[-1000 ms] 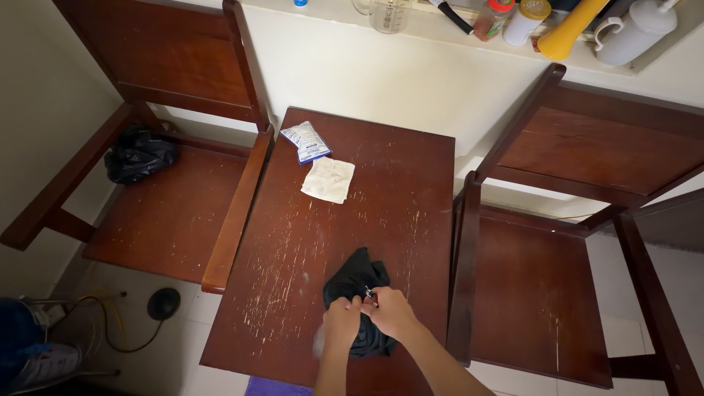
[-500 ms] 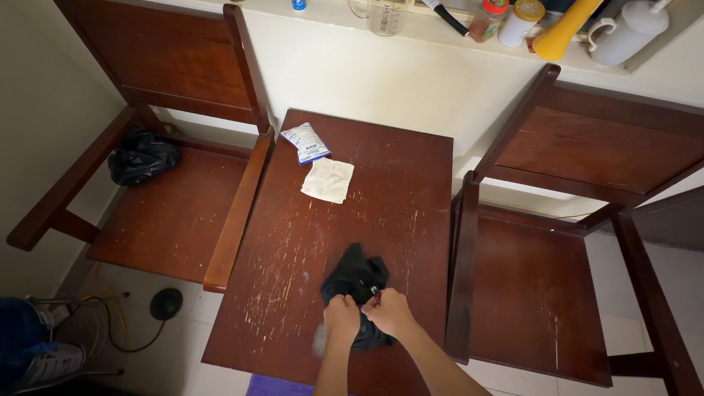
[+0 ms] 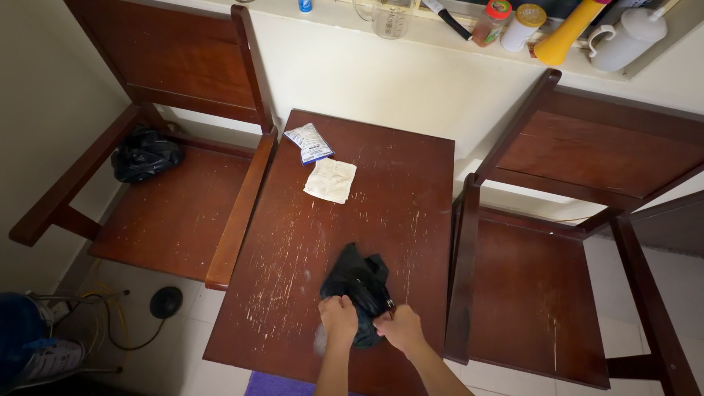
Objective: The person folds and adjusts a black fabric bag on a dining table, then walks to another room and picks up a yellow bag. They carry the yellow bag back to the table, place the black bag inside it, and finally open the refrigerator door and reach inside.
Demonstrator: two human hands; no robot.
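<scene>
A small black fabric pouch lies near the front edge of a scratched dark wooden table. My left hand grips the pouch's near left side. My right hand pinches its near right corner, where a small metal zipper pull shows. Both forearms come in from the bottom of the head view. The part of the pouch under my fingers is hidden.
A folded white paper and a blue-and-white packet lie at the table's far left. Wooden chairs stand left and right; a black bag sits on the left one. Bottles and jars line the back ledge.
My right hand has slid rightwards and nearer along the pouch's edge, away from my left hand. The pouch has shifted slightly.
</scene>
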